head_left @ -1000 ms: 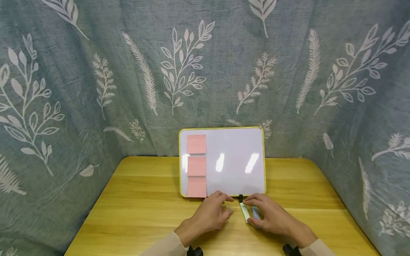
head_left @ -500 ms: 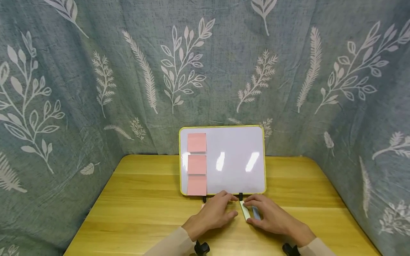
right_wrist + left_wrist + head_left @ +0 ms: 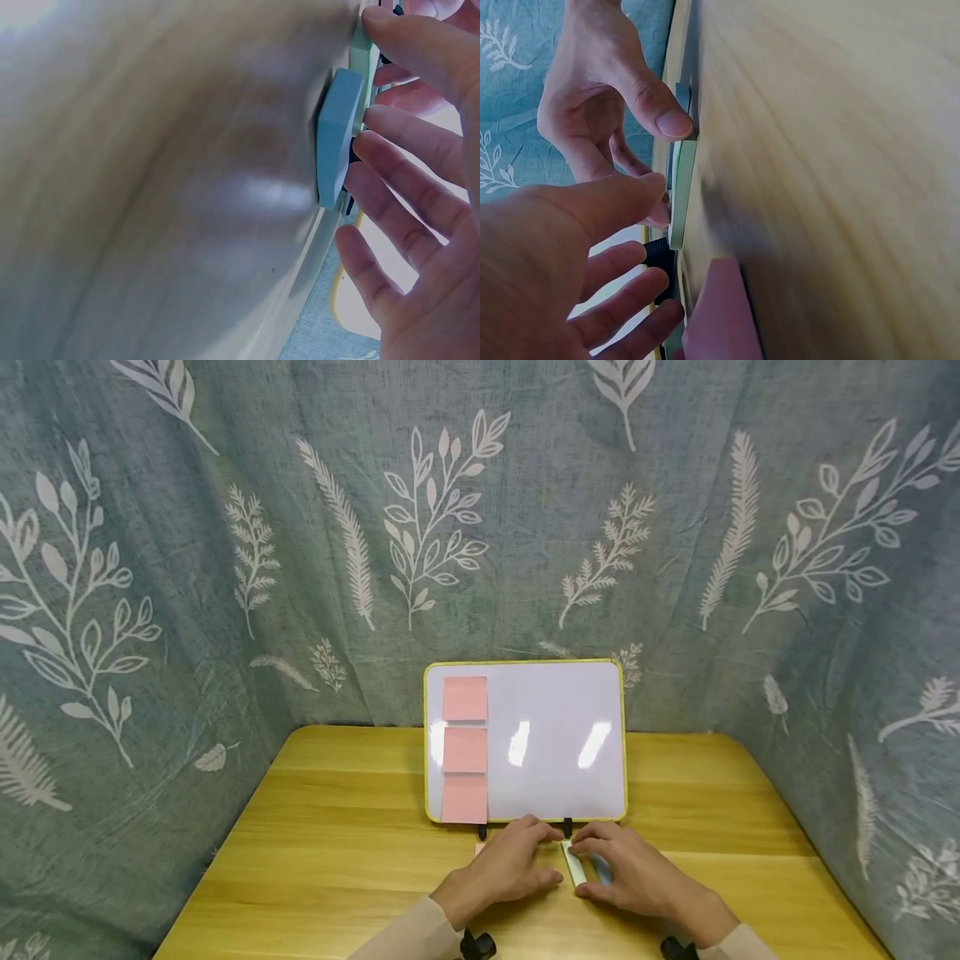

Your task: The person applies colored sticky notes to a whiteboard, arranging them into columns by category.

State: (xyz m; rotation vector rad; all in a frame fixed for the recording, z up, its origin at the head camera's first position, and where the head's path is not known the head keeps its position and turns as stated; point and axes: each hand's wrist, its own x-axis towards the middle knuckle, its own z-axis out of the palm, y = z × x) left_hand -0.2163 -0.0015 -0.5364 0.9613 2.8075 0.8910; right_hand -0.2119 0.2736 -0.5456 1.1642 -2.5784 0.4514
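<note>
On the table in front of the whiteboard, a pale green sticky note pad [image 3: 573, 867] lies lengthwise. My right hand [image 3: 637, 872] holds it by its two ends, thumb at the near end and fingertips at the far end; the right wrist view shows the green pad [image 3: 361, 75] between thumb and index finger. To the left hovers my left hand [image 3: 510, 864], fingers loosely bent, holding nothing. Its thumb appears close to the green pad [image 3: 681, 195] in the left wrist view; contact is unclear. A blue sticky note pad [image 3: 339, 139] lies beneath the right hand, beside the green one.
The yellow-edged whiteboard [image 3: 551, 710] stands behind on black feet, with three pink sticky notes [image 3: 465, 750] down its left side. A pink sticky note pad [image 3: 721, 315] lies partly hidden beyond my left hand. A patterned curtain [image 3: 480, 527] encloses the wooden table [image 3: 337, 843].
My left hand has shifted right toward the green pad, uncovering a bit of the pink pad. My right hand has stayed nearly in place, its fingers closing on the green pad's ends.
</note>
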